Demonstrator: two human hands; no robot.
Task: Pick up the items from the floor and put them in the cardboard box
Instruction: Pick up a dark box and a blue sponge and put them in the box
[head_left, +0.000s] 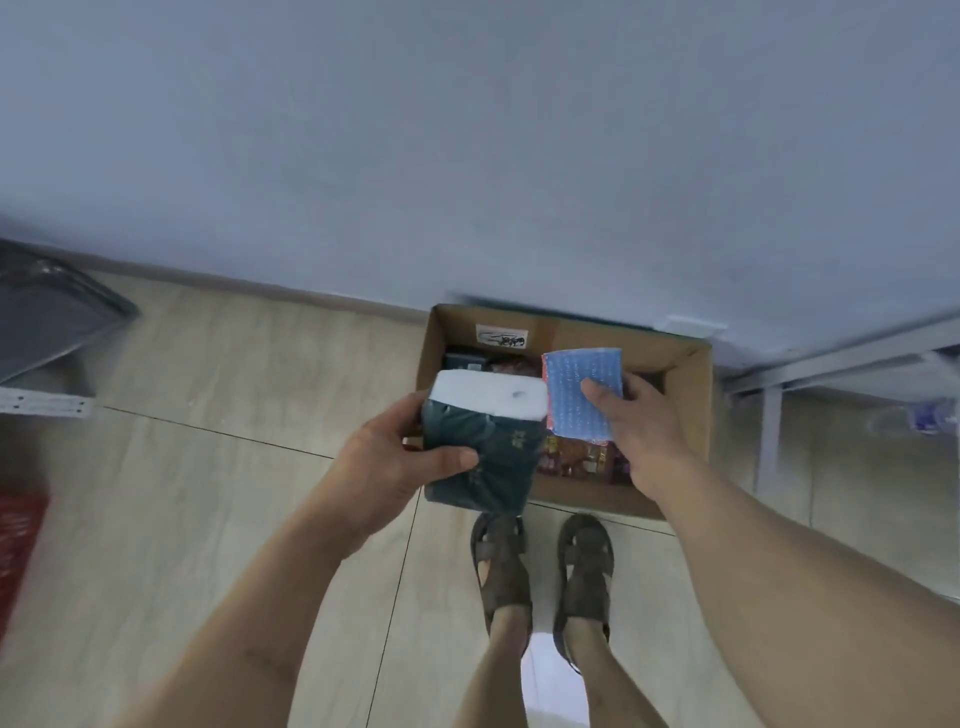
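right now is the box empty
No, the box already holds colourful packets and a dark item, seen below the blue sponge in the right hand.

box sticker (502, 340), dark package (488, 457), markings unreadable

1. The left hand (400, 457) grips a dark green pack (480, 460) with a white block (491, 397) at its top, over the near left corner of the cardboard box (685, 395).
2. The right hand (641, 423) pinches a blue sponge pad (584, 392) over the box.
3. Colourful packets (576, 457) lie inside the box.
4. The box stands on the tiled floor (218, 415) against the wall (467, 130), just beyond two sandalled feet (543, 566).
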